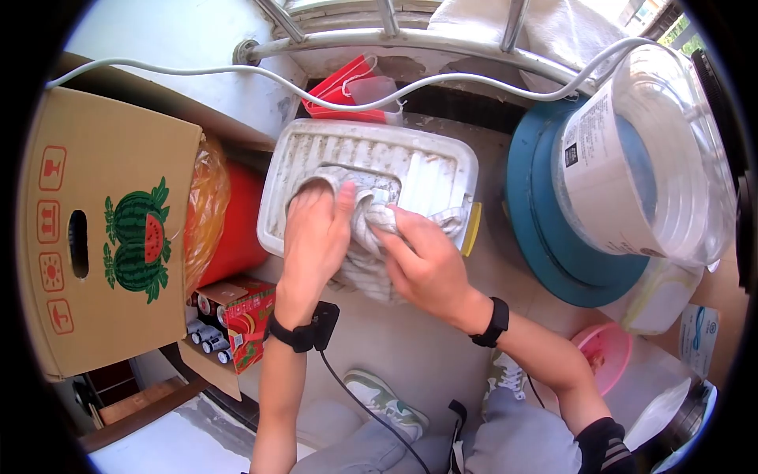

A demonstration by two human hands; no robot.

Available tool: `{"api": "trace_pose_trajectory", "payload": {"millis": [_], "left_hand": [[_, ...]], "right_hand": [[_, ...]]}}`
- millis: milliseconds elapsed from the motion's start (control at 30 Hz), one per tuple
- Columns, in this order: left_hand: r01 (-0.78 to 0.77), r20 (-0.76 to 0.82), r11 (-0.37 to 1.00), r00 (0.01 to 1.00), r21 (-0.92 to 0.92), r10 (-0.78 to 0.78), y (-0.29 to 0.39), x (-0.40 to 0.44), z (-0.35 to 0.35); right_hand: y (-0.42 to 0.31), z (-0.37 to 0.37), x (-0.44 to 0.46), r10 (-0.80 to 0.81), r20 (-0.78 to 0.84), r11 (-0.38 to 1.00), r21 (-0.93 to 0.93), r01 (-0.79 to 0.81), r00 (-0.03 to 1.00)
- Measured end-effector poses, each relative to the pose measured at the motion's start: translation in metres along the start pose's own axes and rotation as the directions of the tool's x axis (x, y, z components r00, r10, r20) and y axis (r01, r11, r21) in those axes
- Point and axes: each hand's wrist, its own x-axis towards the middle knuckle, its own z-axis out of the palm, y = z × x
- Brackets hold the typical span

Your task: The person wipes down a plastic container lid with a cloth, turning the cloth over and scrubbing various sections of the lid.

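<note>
My left hand (316,229) presses a striped cloth (369,268) against the white lid (430,178), and my right hand (426,257) pinches its bunched part between thumb and fingers; the cloth sags over the lid's near edge. The watermelon-printed carton (110,229) crowds the left, the teal lidded bin (553,197) the right, and a red bag (347,95) lies past the far edge.
</note>
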Motion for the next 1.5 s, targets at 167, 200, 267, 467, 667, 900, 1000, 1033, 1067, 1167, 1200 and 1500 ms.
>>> {"api": "trace_pose_trajectory", "payload": {"millis": [167,200,267,467,667,900,1000,1033,1067,1167,1200,1500], "left_hand": [[-0.128,-0.067,0.988,0.989,0.085,0.134,0.004,0.008,0.013],[-0.113,-0.043,0.99,0.992,0.084,0.117,0.007,0.008,0.012],[-0.102,0.023,0.991,0.995,0.082,0.1,0.01,0.007,0.007],[-0.139,0.236,0.982,0.957,-0.128,0.166,0.017,0.013,-0.008],[-0.026,0.153,0.994,0.987,-0.102,0.041,0.014,0.013,-0.007],[0.031,-0.021,0.987,0.999,0.156,-0.028,-0.002,0.014,-0.003],[-0.075,-0.049,0.971,0.995,0.227,0.089,0.002,0.017,0.005],[-0.087,-0.023,0.97,0.995,0.227,0.094,0.005,0.02,0.003],[-0.098,0.0,0.969,0.995,0.226,0.101,0.009,0.021,0.0],[-0.164,0.025,0.986,0.986,0.014,0.163,0.027,0.018,-0.001],[-0.188,0.025,0.981,0.982,-0.053,0.189,0.031,0.016,0.002],[-0.225,0.196,0.952,0.944,-0.207,0.265,0.026,0.017,0.002]], "right_hand": [[-0.001,0.0,0.0,0.004,0.0,1.0,-0.004,-0.004,1.0],[-0.001,0.0,0.0,0.009,0.007,1.0,0.001,-0.009,1.0],[0.0,0.0,0.001,0.016,0.023,1.0,0.009,-0.016,1.0],[0.0,-0.001,-0.002,0.02,0.02,1.0,0.023,-0.021,1.0],[0.002,0.001,0.0,-0.009,-0.023,1.0,0.002,0.009,1.0],[0.004,0.003,-0.002,0.017,-0.033,0.999,0.046,-0.016,0.999],[0.005,0.003,-0.001,0.023,-0.023,0.999,0.045,-0.022,0.999],[0.005,0.002,-0.001,0.02,-0.017,0.999,0.051,-0.019,1.0],[0.005,0.002,-0.001,0.015,-0.011,0.998,0.055,-0.014,1.0],[0.007,0.0,-0.001,0.005,0.021,0.997,0.077,-0.007,1.0],[0.007,0.0,-0.001,0.014,0.013,0.997,0.072,-0.015,1.0],[0.005,0.003,-0.001,-0.014,-0.027,0.999,0.051,0.016,1.0]]}}
